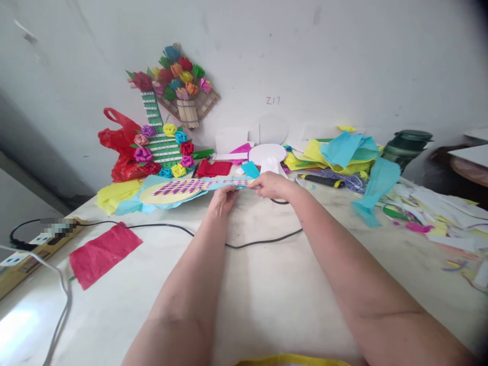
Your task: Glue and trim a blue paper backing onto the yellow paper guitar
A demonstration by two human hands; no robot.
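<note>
Wall (274, 61) reads "217" (273, 100) beyond both grips (224, 197) (271, 186) holding a guitar cutout (183, 189).

A handicraft workspace: a desk (267, 290) against a pale wall (351, 61), strewn with blue tissue paper (345, 150) and paper scraps (442, 203), a guitar-shaped craft (171, 194) and a green one trimmed with paper roses (143, 154).

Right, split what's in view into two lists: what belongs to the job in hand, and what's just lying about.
In the job:
- yellow craft piece, narrow end at the left hand and right hand
- light-blue paper showing around its edge

Probably just lying about:
- red paper sheet
- power strip
- red plastic bag
- dark green bottle
- paper scraps
</note>
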